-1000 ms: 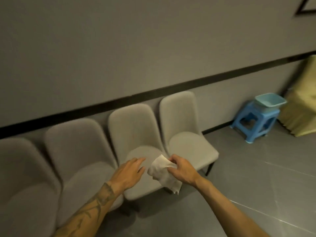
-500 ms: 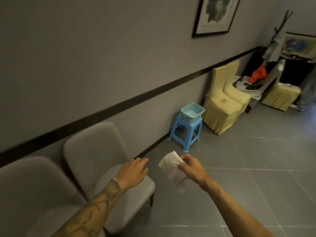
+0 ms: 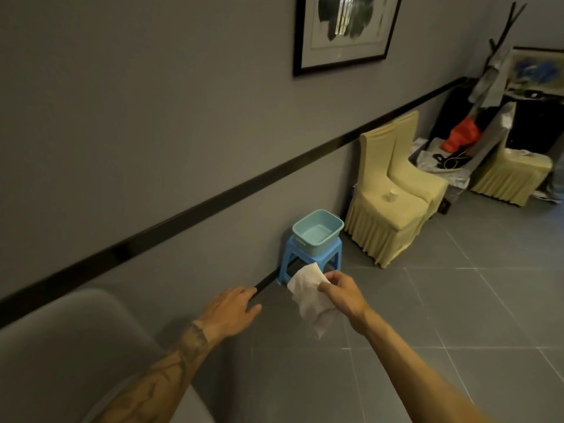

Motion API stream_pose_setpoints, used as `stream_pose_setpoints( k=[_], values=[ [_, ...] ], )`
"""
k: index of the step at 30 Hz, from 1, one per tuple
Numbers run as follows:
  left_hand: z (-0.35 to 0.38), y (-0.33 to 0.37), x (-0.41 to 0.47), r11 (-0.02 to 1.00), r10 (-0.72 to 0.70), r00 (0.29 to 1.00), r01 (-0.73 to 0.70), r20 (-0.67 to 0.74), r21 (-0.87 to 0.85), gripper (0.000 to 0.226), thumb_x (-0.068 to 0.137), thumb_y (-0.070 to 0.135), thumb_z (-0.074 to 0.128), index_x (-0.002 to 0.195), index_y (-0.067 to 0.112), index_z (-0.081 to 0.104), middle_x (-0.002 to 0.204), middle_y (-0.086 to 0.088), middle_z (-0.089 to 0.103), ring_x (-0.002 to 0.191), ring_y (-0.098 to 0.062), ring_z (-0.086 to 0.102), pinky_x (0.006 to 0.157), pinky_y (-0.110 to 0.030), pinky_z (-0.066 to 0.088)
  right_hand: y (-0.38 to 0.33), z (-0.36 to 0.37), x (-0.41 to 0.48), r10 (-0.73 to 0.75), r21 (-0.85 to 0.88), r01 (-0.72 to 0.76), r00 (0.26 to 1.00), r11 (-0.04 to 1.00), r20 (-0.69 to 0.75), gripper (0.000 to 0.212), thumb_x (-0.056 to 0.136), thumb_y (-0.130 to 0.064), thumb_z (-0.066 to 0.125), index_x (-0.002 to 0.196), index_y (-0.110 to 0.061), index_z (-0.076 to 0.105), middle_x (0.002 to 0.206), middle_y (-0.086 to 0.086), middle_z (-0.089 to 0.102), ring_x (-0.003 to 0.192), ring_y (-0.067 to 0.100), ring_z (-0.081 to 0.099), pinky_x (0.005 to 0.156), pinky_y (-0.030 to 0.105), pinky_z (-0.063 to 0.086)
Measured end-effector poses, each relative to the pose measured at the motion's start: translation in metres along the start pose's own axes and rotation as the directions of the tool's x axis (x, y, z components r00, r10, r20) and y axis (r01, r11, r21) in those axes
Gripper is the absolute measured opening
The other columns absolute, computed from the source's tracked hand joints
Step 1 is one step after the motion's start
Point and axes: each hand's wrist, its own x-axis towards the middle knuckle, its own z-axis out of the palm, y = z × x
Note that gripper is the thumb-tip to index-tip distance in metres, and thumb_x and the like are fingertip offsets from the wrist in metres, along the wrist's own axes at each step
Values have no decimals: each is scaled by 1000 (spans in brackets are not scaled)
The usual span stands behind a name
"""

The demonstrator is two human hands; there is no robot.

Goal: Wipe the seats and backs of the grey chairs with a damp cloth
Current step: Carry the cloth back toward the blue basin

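My right hand [image 3: 340,293] pinches a white cloth [image 3: 308,293] by its upper edge, and the cloth hangs down in the air over the floor. My left hand [image 3: 230,309] is stretched out to the left of it, fingers relaxed, holding nothing. One grey chair [image 3: 67,340] shows at the lower left, below my left forearm. Neither hand touches it.
A light blue basin [image 3: 317,232] with water stands on a blue plastic stool [image 3: 328,254] against the wall, just beyond the cloth. Yellow covered chairs [image 3: 393,190] stand further right, with clutter behind them. Grey tiled floor [image 3: 457,315] spreads to the right.
The view has swung right, away from the row of grey chairs, toward the basin and stool. Both hands stay held out in front, the right still holding the cloth.
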Motion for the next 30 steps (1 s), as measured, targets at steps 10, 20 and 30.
stream_pose_setpoints(
  k=[10, 20, 30],
  values=[
    [-53, 74, 218, 998, -47, 998, 46, -29, -36, 62, 109, 54, 40, 163, 23, 35, 161, -8, 45, 147, -28, 45, 119, -39, 37, -41, -93, 218, -1, -50, 3, 1000, 999, 29, 6, 90, -14, 64, 94, -18, 66, 95, 2, 71, 86, 16, 65, 70, 28, 49],
    [-106, 86, 440, 997, -57, 997, 53, -56, -65, 58, 108, 51, 43, 159, 24, 40, 153, -9, 53, 140, -31, 50, 117, -41, 39, -100, -138, 441, -43, -177, 46, 999, 983, 18, 12, 91, -16, 64, 102, -18, 69, 100, 3, 70, 95, 22, 68, 88, 44, 57],
    [-71, 72, 587, 927, -331, 943, 331, 27, -179, 60, 111, 48, 40, 164, 22, 32, 165, -7, 41, 150, -28, 40, 124, -40, 30, -68, -118, 670, 30, -218, 28, 966, 975, 257, 10, 92, -10, 65, 87, -18, 67, 82, -3, 67, 76, 13, 62, 61, 19, 47]
  ],
)
